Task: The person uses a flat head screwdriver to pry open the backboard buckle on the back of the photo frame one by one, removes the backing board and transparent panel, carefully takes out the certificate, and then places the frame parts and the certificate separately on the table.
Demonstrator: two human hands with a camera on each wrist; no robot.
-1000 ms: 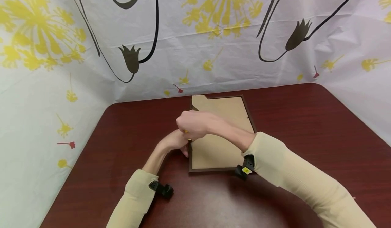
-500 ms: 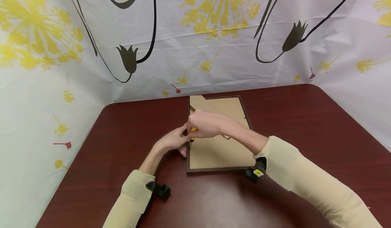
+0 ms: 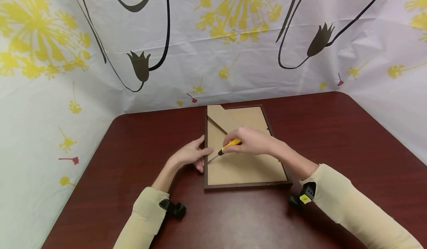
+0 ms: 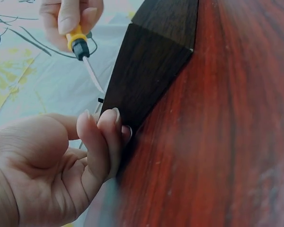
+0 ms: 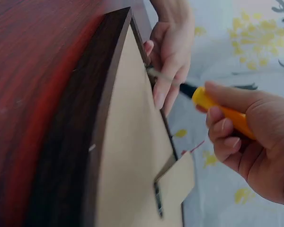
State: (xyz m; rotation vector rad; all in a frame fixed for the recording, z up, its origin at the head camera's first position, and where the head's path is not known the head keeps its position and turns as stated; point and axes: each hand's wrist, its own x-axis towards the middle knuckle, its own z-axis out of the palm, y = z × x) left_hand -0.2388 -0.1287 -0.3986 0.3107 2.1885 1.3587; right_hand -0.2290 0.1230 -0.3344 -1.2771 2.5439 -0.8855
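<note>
Frame: we have a dark picture frame lying face down on the red-brown table; its tan backing board faces up
Left hand: our left hand pinches the frame's left rim — thumb over the top edge, fingers curled against the outer side
Right hand: our right hand is wrapped round the yellow handle of a screwdriver, above the backing; the shaft slants down toward the left rim
Tip: at a small dark tab on the inner edge of that rim, near the left thumb; we can't tell if they touch
Flap: a tan board flap sits at the far left corner; it stands off the backing in the right wrist view
Surroundings: white cloth with yellow flowers behind the table; cream sleeves — dark wrist cameras at both cuffs
</note>
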